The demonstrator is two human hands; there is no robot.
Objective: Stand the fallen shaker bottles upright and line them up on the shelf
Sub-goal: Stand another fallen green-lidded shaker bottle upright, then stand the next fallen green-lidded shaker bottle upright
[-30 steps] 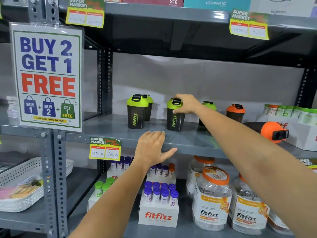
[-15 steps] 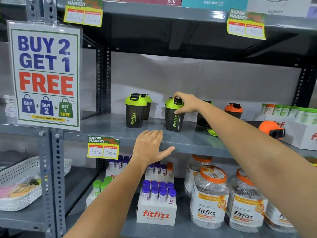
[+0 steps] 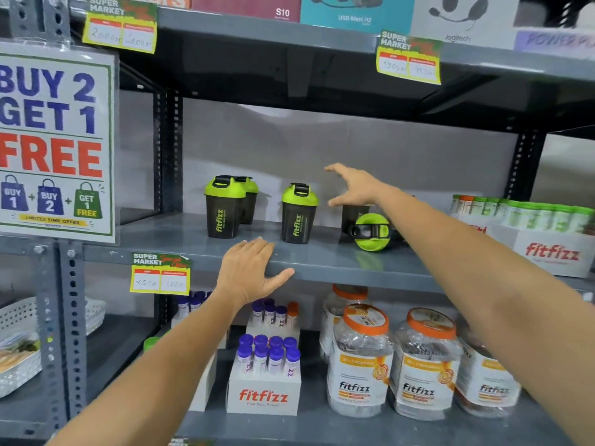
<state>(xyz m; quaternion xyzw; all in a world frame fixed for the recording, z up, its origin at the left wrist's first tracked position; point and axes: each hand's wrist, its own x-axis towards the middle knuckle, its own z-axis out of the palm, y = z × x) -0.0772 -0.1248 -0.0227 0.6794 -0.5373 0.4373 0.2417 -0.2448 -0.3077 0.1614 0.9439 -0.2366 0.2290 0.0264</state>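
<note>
Three black shaker bottles with green lids stand upright on the grey middle shelf [image 3: 322,262]: one [image 3: 223,209] at the left, another [image 3: 249,201] right behind it, and a third [image 3: 297,215] in the middle. Further right a green-lidded shaker [image 3: 372,228] lies on its side, lid facing me, with a dark shaker body [image 3: 352,214] partly hidden behind it. My right hand [image 3: 352,188] hovers open above the fallen shaker, fingers spread, touching nothing. My left hand [image 3: 251,272] rests flat on the shelf's front edge, holding nothing.
A white Fitfizz box [image 3: 550,252] of green-capped tubes fills the shelf's right end. A price tag [image 3: 159,275] hangs on the shelf edge. Below stand Fitfizz jars [image 3: 360,358] and tube boxes [image 3: 264,394]. A "Buy 2 Get 1 Free" sign [image 3: 53,143] hangs at left.
My right hand let go of the middle shaker's lid and moved right and up, opening above the fallen shaker. A green-lidded shaker at the right now lies on its side. The left hand stayed put.
</note>
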